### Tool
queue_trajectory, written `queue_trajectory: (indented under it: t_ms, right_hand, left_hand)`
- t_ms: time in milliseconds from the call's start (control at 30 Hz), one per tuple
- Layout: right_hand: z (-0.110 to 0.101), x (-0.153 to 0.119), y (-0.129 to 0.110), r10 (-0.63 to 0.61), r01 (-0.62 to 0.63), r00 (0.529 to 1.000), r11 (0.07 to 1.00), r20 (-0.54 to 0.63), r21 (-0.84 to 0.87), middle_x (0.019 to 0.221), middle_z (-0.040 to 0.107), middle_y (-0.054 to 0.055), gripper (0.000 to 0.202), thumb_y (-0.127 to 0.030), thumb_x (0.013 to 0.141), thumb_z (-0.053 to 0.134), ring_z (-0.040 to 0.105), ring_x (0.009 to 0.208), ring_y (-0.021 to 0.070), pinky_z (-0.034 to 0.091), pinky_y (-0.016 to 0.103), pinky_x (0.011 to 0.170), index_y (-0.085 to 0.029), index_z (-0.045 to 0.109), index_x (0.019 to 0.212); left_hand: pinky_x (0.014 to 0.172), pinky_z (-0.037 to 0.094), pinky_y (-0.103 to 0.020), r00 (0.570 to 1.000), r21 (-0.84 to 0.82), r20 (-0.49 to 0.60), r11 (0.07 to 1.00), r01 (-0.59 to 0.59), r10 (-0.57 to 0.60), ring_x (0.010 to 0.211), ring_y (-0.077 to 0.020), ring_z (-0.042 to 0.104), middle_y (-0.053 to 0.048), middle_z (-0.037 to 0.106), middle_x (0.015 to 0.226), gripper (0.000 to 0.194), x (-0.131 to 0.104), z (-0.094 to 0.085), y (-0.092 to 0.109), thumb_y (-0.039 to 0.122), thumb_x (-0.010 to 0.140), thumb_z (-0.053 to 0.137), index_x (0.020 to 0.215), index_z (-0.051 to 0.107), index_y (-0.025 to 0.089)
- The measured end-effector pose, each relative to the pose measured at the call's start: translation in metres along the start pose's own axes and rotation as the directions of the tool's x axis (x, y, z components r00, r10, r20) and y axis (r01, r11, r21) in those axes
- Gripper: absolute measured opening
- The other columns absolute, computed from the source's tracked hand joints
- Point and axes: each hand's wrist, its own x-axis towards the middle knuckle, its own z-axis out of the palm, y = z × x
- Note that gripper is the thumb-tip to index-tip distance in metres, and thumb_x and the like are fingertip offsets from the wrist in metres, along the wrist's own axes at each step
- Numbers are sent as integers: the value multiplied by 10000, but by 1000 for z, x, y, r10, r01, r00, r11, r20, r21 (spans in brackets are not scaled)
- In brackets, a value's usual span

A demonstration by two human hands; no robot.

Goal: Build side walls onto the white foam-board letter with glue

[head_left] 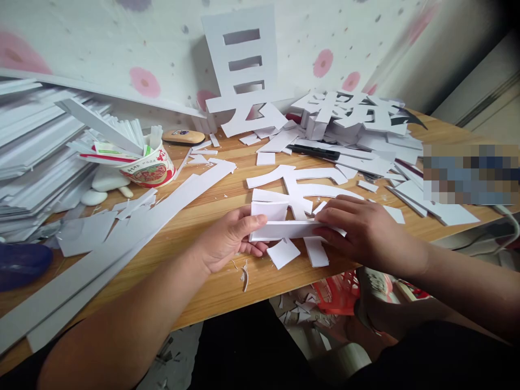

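Thumb on top and fingers curled beneath, your left hand (231,235) grips the left end of a white board piece (292,231), held just above the wooden table (213,203) near its front edge. Your right hand (361,227) is closed on the other end, its knuckles hiding that end and the exact fingertip contact. A white panel (271,210) stands behind the piece at its left end; you cannot see how the two join.

Below it lie two offcuts (283,253), their upper edges covered. Just beyond is a branching white cutout (298,189), partly hidden by your right hand. To your left, bare wood gives room as far as the long white strips (158,216); the near side drops off close below your wrists. Farther back, scraps and a black knife (314,152) crowd the surface, with a heap of cutouts (349,114) overlapping too closely to separate. The left picture edge cuts off stacked boards (32,157) and a blue object (24,265); pixelation conceals the far right.
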Motion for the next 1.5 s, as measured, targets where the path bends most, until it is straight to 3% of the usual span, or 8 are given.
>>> queue_trajectory:
  t_ms: [433,733,1133,1500]
  right_hand:
    - [1,0,7,-19,19,1000,1000,-2,-1,761,613,68,166,-225,912,513,554,718,178,419,281,616,-146,637,833]
    - [-1,2,7,-46,46,999,998,-7,-34,734,609,53,130,-196,892,532,547,696,173,410,289,614,-148,633,825]
    - [-5,3,4,-60,61,997,997,38,-49,732,604,49,135,-196,896,526,527,676,174,395,295,604,-147,643,849]
    - [0,0,1,-7,9,1000,998,26,-56,745,606,47,135,-216,901,532,524,692,169,374,272,595,-155,634,837]
  left_hand:
    - [615,501,-280,997,-5,76,1000,-3,3,668,-156,612,-80,643,816,721,3,-8,-3,687,614,707,1048,570,128]
    - [635,525,-284,997,39,73,999,11,-14,683,-149,615,-117,663,896,830,2,-8,1,729,570,703,1109,579,111]
    - [525,477,-213,993,-5,115,1000,-22,22,574,-115,583,-93,651,798,581,5,-8,-2,551,726,669,1089,591,103]
    - [501,438,-189,999,8,44,1000,-17,17,592,-114,552,-65,656,771,469,6,-8,-4,466,660,732,978,600,147]
